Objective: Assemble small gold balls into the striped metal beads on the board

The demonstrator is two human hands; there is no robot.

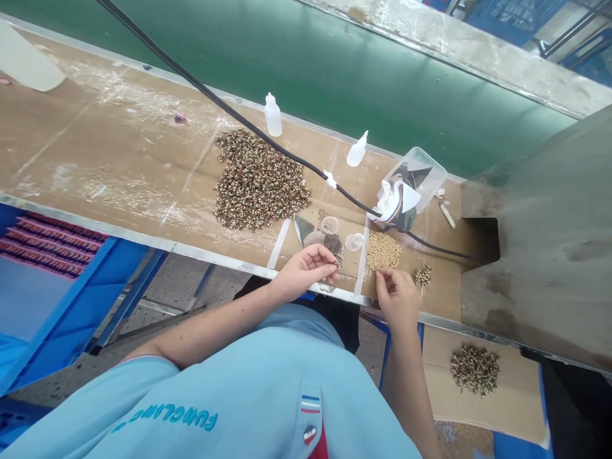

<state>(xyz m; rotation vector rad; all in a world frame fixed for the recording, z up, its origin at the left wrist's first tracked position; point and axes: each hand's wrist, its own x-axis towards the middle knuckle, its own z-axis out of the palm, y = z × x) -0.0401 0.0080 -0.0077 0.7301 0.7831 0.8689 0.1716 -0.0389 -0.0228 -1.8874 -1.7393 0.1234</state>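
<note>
Bench top point(119, 150) is scuffed matt cardboard, metal edging point(229, 261), green belt point(296, 64) smooth with a soft sheen, bottles point(273, 120) cloudy plastic, heaped trinkets point(261, 185) kinda shiny, metal-looking.

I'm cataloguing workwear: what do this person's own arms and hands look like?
The left hand and right hand are gloveless, with no rings or watch visible; forearms are bare. The left sleeve is short and light blue, with thin pale edging.

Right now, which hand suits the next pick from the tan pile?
Probably the right hand: it's beside the tan pile; the left hand is farther off, pinching a small piece.
</note>
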